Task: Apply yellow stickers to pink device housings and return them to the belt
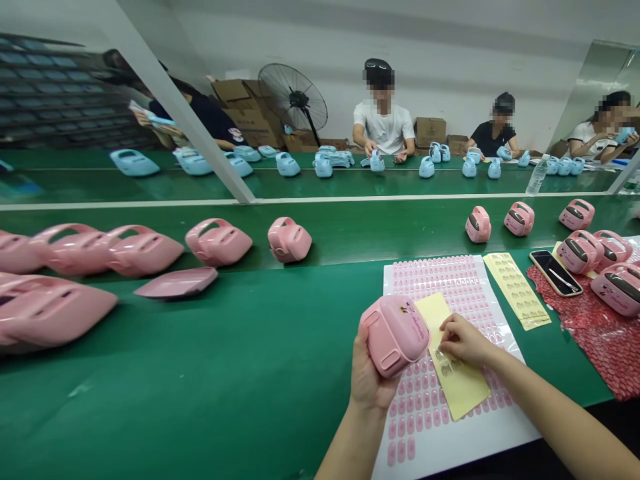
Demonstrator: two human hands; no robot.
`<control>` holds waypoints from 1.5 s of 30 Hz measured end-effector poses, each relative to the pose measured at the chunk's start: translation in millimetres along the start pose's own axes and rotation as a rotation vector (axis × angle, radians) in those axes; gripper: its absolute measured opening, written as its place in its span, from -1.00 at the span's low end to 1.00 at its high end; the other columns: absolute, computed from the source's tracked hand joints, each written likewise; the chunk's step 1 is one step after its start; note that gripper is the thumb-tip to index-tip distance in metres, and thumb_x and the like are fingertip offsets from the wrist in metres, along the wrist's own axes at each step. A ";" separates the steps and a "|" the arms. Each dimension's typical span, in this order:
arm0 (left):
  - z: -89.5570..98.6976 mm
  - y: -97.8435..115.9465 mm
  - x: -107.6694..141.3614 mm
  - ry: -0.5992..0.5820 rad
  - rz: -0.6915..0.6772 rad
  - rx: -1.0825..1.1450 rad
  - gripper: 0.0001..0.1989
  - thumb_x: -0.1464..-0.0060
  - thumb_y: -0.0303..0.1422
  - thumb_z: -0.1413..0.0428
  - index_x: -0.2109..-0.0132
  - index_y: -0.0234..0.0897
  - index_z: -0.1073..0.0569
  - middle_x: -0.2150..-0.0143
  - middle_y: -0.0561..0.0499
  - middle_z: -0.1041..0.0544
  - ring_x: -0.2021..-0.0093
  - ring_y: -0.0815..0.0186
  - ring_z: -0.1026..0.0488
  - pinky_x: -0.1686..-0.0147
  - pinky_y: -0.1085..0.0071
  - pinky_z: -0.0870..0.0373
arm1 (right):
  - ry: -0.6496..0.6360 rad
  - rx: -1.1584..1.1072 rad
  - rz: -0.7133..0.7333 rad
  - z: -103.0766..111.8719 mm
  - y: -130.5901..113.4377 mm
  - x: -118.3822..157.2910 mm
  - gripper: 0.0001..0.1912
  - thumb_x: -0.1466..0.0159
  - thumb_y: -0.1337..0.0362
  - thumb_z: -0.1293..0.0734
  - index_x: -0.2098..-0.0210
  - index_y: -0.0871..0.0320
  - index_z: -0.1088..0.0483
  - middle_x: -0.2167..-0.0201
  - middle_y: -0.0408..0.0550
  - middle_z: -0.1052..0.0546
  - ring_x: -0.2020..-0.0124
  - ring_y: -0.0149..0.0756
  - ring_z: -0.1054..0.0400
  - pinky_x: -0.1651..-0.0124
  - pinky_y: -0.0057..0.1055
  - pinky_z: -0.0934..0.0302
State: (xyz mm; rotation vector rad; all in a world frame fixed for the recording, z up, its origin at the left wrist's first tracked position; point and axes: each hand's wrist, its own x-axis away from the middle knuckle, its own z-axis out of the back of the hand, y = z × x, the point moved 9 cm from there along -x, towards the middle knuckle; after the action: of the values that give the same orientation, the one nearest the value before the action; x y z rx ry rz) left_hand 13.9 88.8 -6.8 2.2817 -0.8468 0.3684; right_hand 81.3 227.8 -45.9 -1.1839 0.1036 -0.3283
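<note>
My left hand (pixel 369 373) is wrapped round a pink plastic housing (pixel 395 330) with rounded corners, tilted so that a small printed design shows on its face. My right hand (pixel 463 339) is closed in a pinch over a yellow sticker sheet (pixel 463 393), close to its few small see-through stickers. Whatever lies between those fingertips is too small to make out. Under the yellow sheet is a large white sheet (pixel 445 457) with rows of pink oval stickers.
Pink housings (pixel 217 241) line the left, with a pink panel (pixel 176 283) before them. At right are another yellow sheet (pixel 517 290), a phone (pixel 556 272), red bubble wrap (pixel 600 340) and several pink housings (pixel 580 251). Beyond a white rail (pixel 350 199), co-workers handle blue housings (pixel 287 165); a bottle (pixel 537 176) stands there.
</note>
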 end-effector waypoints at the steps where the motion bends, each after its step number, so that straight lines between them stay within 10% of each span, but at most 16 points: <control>1: -1.0 0.3 0.0 0.001 -0.004 0.001 -0.68 -0.20 -0.26 0.12 0.11 -0.27 -0.46 0.32 -0.02 -0.59 0.38 0.27 -0.53 0.22 0.25 -0.48 | -0.015 -0.030 -0.001 1.0 0.9 0.0 -0.85 0.00 0.49 -0.29 0.60 0.16 -0.25 0.30 -0.08 -0.25 0.28 -0.28 -0.25 0.18 -0.29 -0.16; 14: -3.4 -18.9 -13.7 -0.061 -0.013 -0.257 -0.63 0.21 -0.19 -0.27 0.25 -0.29 -0.45 0.37 0.03 -0.52 0.38 0.30 -0.44 0.42 0.44 -0.40 | -0.138 -0.520 0.083 20.0 -21.4 6.7 -0.61 0.10 -0.03 -0.41 0.60 0.14 -0.26 0.41 -0.11 -0.31 0.35 -0.32 -0.21 0.24 -0.35 -0.09; 23: -19.4 -32.2 -11.2 -0.209 -0.058 -0.381 -0.42 0.32 -0.17 -0.33 0.09 -0.23 -0.40 0.19 -0.04 -0.51 0.13 0.15 -0.42 0.21 0.38 -0.37 | 0.081 -0.390 0.058 36.6 -72.4 20.1 -0.81 0.00 0.18 -0.38 0.51 0.14 -0.31 0.50 -0.19 -0.28 0.43 -0.37 -0.15 0.32 -0.38 -0.03; 45: -24.1 -34.2 -7.6 -0.258 -0.044 -0.390 -0.46 0.26 -0.21 -0.32 0.07 -0.22 -0.41 0.14 -0.11 -0.54 0.07 0.05 -0.44 0.11 0.25 -0.37 | 0.122 -0.058 0.056 33.9 -81.9 16.0 -0.91 -0.03 0.37 -0.30 0.54 0.13 -0.27 0.50 -0.22 -0.23 0.46 -0.40 -0.16 0.36 -0.41 -0.13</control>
State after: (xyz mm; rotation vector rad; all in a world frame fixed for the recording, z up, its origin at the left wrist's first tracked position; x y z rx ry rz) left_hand 30.1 128.1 -9.3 1.9996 -0.9031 -0.1095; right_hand 88.8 225.6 43.8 -1.2152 0.2541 -0.3498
